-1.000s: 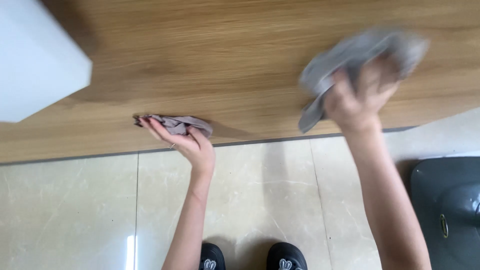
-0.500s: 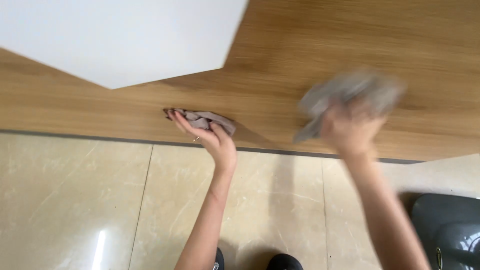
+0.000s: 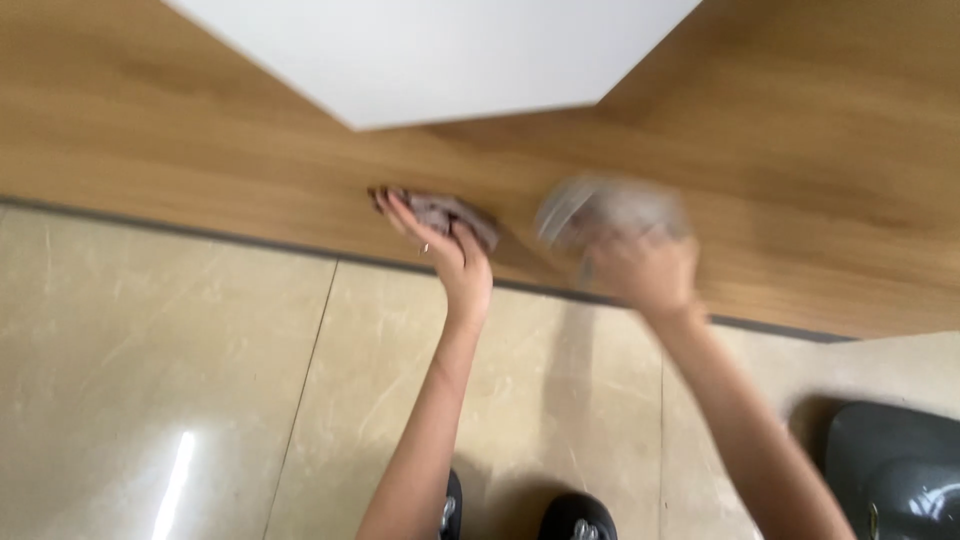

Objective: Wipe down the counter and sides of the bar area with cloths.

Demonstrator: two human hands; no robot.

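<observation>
Right hand (image 3: 640, 272) now swung in closer to the left, blurry grey cloth (image 3: 605, 208) bunched in its grip, left hand (image 3: 455, 255) pinning a second grey cloth (image 3: 450, 213) flat at the wooden tabletop (image 3: 800, 150) edge, white box (image 3: 430, 50) above.

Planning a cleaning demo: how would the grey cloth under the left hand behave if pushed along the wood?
The grey cloth looks crumpled, so probably floppy and light. Under the left hand it would likely bunch rather than roll, sliding easily on the smooth wooden surface.

White box (image 3: 440, 50), beige floor tiles (image 3: 150, 350)
</observation>
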